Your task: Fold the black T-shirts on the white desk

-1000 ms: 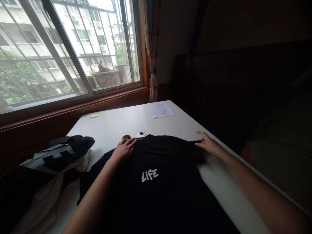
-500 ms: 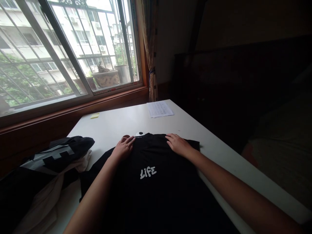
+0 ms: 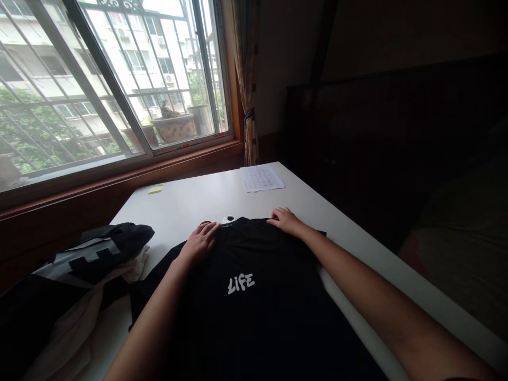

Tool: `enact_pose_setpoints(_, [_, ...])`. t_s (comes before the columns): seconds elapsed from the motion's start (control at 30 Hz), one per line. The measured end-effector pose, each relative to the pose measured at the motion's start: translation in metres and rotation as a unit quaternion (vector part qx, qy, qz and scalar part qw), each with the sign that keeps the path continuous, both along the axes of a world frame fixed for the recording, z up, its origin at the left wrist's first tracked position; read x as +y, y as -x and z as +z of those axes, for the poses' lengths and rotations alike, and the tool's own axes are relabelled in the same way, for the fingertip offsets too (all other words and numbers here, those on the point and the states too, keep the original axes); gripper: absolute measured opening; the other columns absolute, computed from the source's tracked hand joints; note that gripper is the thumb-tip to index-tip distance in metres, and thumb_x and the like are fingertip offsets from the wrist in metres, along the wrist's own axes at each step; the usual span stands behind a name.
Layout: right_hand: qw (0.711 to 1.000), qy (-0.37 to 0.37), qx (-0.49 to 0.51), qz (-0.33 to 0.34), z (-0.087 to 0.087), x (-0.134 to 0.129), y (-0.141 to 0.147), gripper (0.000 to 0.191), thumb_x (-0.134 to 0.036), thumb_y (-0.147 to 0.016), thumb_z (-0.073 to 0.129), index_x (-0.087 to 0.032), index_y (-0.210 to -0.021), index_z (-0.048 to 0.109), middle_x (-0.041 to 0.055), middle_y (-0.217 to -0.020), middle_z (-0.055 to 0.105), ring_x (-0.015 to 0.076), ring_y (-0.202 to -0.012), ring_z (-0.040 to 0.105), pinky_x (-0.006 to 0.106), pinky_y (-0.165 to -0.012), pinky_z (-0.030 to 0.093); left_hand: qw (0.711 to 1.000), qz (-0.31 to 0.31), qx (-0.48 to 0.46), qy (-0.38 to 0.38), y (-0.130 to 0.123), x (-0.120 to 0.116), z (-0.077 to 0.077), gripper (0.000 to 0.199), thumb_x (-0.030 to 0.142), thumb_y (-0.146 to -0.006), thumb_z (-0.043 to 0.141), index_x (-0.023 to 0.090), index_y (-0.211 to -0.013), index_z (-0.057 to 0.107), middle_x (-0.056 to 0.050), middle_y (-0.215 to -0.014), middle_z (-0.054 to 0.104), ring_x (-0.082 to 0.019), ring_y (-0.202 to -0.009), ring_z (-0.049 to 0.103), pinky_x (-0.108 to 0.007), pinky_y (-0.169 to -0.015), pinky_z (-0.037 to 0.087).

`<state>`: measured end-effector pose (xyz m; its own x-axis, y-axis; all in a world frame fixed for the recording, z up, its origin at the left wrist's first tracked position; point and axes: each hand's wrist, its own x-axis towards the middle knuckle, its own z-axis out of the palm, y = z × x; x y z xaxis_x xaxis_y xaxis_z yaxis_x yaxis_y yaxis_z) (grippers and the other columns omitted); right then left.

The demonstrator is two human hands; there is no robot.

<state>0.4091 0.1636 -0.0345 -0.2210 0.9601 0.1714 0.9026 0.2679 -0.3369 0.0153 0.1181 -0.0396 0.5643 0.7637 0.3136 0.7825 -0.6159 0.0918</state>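
Observation:
A black T-shirt [image 3: 257,323] with white "Life" lettering lies spread on the white table [image 3: 198,193], its collar end away from me. My left hand [image 3: 201,242] rests on the shirt beside the collar, palm down with its fingers laid out flat. At the shirt's far edge, right of the collar, my right hand [image 3: 286,219] has its fingers curled over the black fabric and pinches it. Just beyond the collar sits a small white round thing with a dark centre [image 3: 229,218], partly covered by the shirt. A brown object behind my left fingers is mostly hidden.
A heap of black, grey and pale clothes [image 3: 91,259] occupies the table's left side. Printed papers [image 3: 262,178] lie at the far end, and a yellow sticky note [image 3: 155,189] near the far left edge. A window [image 3: 119,79] and a curtain [image 3: 248,106] stand behind.
My right hand has lifted slightly, and its fingers have gone from lying stretched on the shirt to curling at its far edge. My left hand stays about where it was.

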Motion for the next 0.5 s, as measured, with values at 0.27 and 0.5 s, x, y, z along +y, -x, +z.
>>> enact_pose_setpoints(0.27, [0.999,0.027,-0.008,-0.023,0.016,0.013,-0.004,0.017,-0.037,-0.094,0.058,-0.021,-0.09,0.061,0.0074,-0.104,0.064,0.0205,-0.088,0.06,0.031,-0.078,0.046,0.995,0.065,-0.078,0.02,0.011,-0.001,0.003,0.041,0.034,-0.1,0.051,0.03,-0.141,0.053,-0.005,-0.14,0.057,-0.029,-0.124,0.048,-0.05,-0.111,0.042])
enact_pose_setpoints(0.5, [0.999,0.014,-0.025,-0.014,0.022,0.005,0.028,0.021,-0.034,-0.092,0.061,-0.023,-0.109,0.067,0.0109,-0.117,0.063,0.0291,-0.112,0.055,0.04,-0.094,0.045,0.984,0.113,-0.116,0.071,0.027,0.011,0.008,0.021,0.034,-0.094,0.061,0.024,-0.112,0.066,-0.008,-0.107,0.064,-0.026,-0.102,0.062,-0.047,-0.097,0.052])
